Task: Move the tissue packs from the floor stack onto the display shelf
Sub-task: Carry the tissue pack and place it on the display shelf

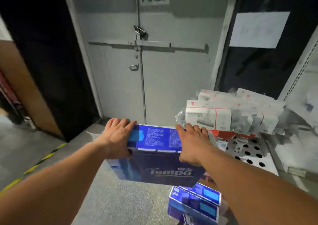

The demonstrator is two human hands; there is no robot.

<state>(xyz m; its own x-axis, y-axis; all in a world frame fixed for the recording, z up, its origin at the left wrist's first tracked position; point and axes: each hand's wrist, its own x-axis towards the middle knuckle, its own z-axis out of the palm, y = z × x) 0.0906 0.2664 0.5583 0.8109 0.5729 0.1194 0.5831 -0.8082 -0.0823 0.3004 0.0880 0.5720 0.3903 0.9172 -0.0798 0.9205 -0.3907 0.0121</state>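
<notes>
Head view: left hand [117, 135] and right hand [192, 142] each clamp an end of the blue tissue pack [154, 156]; two-sided grip likely steadies the soft bundle. Pack is in the air, above the floor stack [194, 206], just left of the perforated display shelf [247, 149]. White boxes [208, 118] fill the shelf's rear.
</notes>
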